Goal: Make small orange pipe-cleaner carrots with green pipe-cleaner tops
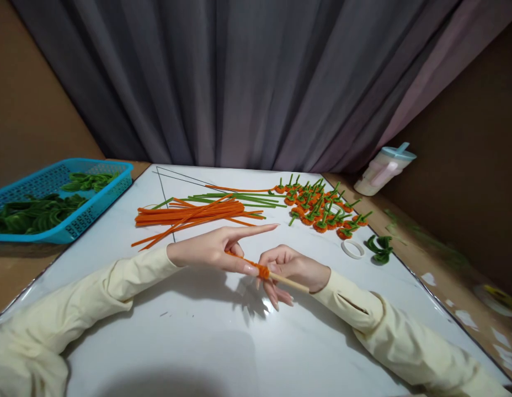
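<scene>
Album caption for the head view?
Left hand and right hand at an orange coil round a pale stick, green-stemmed orange ornaments beyond.

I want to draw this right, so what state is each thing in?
Stick: held, partly wrapped
Orange strand: wound around the stick
Orange stems: piled, loose
Green stems: lying loose
Orange balls: loosely grouped
Basket: open, holding leaves
Cup: lid on
White ring: lying flat
Curtain: hanging in folds

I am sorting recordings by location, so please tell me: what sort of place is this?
Probably a small craft workspace: a bundle of orange strips and many orange pieces with green stems lie on a white tabletop, near a blue basket.
</scene>
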A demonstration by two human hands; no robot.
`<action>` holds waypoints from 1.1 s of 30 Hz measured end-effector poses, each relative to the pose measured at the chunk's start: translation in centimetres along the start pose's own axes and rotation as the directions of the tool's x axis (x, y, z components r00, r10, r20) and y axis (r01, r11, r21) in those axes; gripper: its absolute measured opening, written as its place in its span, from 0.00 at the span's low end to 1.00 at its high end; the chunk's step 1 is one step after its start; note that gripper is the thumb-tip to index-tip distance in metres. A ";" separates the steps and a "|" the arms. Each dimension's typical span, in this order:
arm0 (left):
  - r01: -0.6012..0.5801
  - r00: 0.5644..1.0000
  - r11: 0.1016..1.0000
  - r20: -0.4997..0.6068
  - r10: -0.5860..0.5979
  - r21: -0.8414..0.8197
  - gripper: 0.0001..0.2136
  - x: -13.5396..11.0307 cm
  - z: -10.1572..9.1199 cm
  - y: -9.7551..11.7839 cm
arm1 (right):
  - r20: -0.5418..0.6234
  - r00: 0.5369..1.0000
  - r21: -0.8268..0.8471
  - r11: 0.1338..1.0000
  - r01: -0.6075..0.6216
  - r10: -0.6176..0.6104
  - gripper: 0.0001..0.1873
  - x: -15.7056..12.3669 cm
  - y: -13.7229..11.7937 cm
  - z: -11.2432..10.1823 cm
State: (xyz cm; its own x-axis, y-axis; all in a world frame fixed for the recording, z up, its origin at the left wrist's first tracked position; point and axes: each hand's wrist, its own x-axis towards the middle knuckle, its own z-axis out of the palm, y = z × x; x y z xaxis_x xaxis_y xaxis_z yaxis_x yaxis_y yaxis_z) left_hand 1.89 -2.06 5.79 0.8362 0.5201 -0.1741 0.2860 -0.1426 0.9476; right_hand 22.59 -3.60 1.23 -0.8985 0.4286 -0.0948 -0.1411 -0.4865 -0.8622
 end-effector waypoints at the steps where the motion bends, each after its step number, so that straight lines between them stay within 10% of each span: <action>1: 0.002 1.000 0.999 0.009 -0.001 -0.036 0.36 0.0 -0.1 0.0 | -0.016 1.000 0.002 1.000 0.014 -0.014 0.18 0.0 0.0 0.0; 11: -0.002 1.000 0.984 -0.010 0.000 -0.179 0.35 0.1 -0.1 -0.1 | -0.082 0.992 -0.018 0.995 0.096 -0.097 0.16 0.3 0.4 0.2; 17: -0.016 0.925 0.977 -0.369 0.096 0.214 0.25 1.2 -0.1 -1.5 | -0.485 0.816 -0.196 0.948 0.251 -0.316 0.07 1.1 1.1 -0.5; 24: -0.025 0.815 0.756 -0.424 0.394 0.655 0.18 1.6 0.6 -3.2 | -0.524 0.801 -0.231 0.953 0.194 -0.290 0.12 1.6 1.7 0.1; 33: 0.187 0.877 0.324 -0.306 0.369 0.927 0.17 1.3 1.4 -4.2 | -0.583 0.745 -0.628 0.762 -0.161 -0.323 0.13 1.2 1.3 -0.1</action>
State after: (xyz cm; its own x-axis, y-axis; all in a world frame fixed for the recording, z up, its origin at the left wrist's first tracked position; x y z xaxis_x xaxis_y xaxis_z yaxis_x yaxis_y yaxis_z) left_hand 2.38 -1.95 1.24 0.6962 0.6613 0.2793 0.6830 -0.7299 0.0258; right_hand 21.35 -3.67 -0.08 -0.3815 0.9207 -0.0825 0.2981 0.0381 -0.9538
